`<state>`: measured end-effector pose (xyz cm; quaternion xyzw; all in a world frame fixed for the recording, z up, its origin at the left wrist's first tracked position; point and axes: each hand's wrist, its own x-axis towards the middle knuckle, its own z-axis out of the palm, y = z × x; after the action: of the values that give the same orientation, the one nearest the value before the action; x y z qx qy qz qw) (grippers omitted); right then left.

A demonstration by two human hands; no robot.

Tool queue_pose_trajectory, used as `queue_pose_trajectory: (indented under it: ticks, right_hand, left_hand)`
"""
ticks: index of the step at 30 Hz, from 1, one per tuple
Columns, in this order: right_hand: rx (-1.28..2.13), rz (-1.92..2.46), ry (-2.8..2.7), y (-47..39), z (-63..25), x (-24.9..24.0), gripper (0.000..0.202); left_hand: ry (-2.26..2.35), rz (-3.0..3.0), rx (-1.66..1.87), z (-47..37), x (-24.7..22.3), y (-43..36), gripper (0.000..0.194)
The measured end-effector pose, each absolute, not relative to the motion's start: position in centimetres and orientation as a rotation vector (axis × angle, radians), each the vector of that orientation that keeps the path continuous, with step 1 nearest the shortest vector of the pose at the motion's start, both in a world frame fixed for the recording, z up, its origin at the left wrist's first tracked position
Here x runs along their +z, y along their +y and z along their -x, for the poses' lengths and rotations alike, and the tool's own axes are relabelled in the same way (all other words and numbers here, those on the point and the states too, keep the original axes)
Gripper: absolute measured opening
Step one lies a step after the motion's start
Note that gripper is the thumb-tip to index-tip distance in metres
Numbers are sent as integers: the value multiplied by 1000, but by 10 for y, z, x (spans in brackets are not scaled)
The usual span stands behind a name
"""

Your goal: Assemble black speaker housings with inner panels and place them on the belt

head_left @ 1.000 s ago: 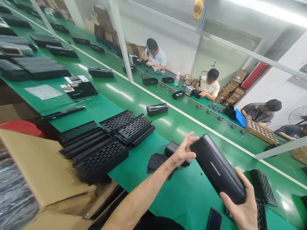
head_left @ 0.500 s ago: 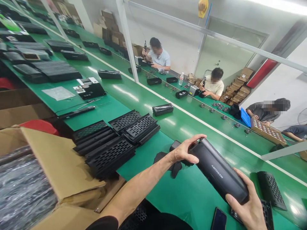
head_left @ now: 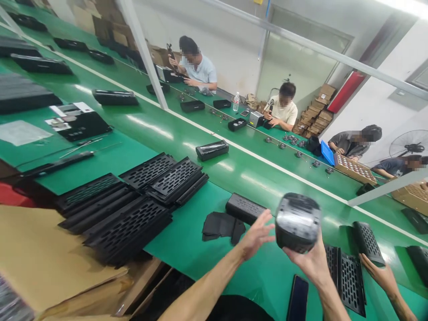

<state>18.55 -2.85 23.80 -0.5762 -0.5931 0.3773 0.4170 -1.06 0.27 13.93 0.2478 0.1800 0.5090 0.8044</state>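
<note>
In my right hand (head_left: 310,258) is a black speaker (head_left: 297,223), raised above the green table with its glossy end turned toward me. My fingers wrap its lower side. Just left of the speaker, my left hand (head_left: 256,236) is open with fingers spread, apart from it. Beyond that hand lie a second black speaker with a perforated face (head_left: 245,207) and a few flat black pieces (head_left: 222,226). Several black perforated grilles (head_left: 133,223) are stacked to the left. A dark phone (head_left: 298,296) lies below my right hand.
At right, a co-worker's hand (head_left: 384,272) touches a perforated black housing (head_left: 368,243); grille panels (head_left: 349,281) lie beside it. An open cardboard box (head_left: 50,258) stands at lower left. A speaker (head_left: 212,150) sits on the green conveyor (head_left: 167,129). Several people work beyond.
The speaker has turned from lengthwise to end-on. My left hand has let go of its far end and spread open. A co-worker's hand has appeared at right. The view has shifted right.
</note>
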Motion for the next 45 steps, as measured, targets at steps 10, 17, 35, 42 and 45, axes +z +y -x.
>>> queue_pose_trajectory:
  ticks: [10, 17, 35, 42, 45]
  right_hand:
    - [48, 1534, -2439, -21, -203, 246, 102]
    - [940, 1613, -1697, -39, -237, 229, 105]
    - [1183, 1478, -1451, -65, -219, 229, 101]
    - [1090, 1437, -1341, -71, -209, 220, 87]
    - [1072, 1463, -1353, -72, -209, 208, 84]
  left_hand:
    - [766, -1123, 1135, 48, 169, 7, 102]
    - [752, -1111, 1216, 67, 178, 2, 85]
    - [770, -1213, 1108, 73, 165, -7, 85]
    - [811, -1246, 1146, 73, 175, -12, 81]
    - [873, -1215, 1139, 69, 166, -14, 78]
